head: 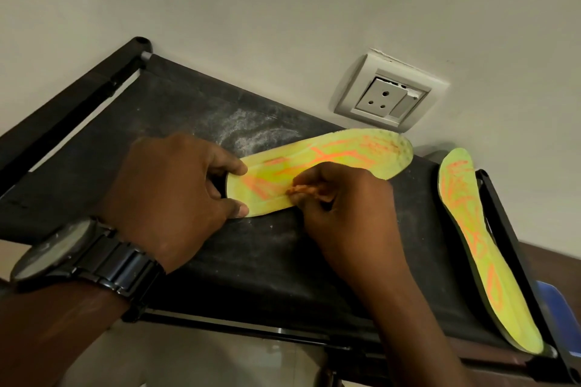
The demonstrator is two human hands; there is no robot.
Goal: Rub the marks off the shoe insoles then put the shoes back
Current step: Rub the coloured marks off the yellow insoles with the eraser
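Observation:
A yellow-green insole (339,155) with orange marks lies across the black fabric top of a rack (176,122). My left hand (176,195), with a dark watch on the wrist, pinches the insole's heel end between thumb and fingers. My right hand (342,198) pinches a small orange-stained eraser (300,189) and presses it on the insole near the heel. A second marked insole (478,248) lies along the rack's right edge, apart from both hands. No shoes are in view.
A white wall socket (388,97) sits on the wall behind the rack. White dust smears the fabric near the first insole. A blue object (556,305) shows at the right edge, below the rack. Tiled floor lies beneath.

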